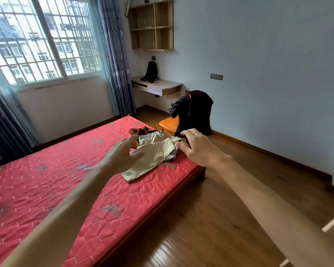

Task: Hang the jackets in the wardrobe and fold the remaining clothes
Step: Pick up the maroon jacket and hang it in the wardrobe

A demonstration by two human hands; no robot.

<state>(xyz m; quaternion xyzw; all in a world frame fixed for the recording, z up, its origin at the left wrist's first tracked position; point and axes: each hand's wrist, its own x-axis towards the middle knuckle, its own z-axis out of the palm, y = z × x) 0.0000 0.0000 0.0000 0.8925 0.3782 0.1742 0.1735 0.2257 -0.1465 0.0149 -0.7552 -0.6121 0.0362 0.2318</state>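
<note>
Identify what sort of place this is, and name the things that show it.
Most likely a bedroom: a bed with a red quilted mattress, clothes lying on it, and a curtained window.

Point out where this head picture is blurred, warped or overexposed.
Head view: daylight through the window washes out the buildings outside. The wide-angle lens bows the window frame and leans the curtain. The wooden floor smears near the bottom edge and carries a pale sheen. The khaki garment on the bed looks fairly sharp. The light is soft, with no hard shadows.
</note>
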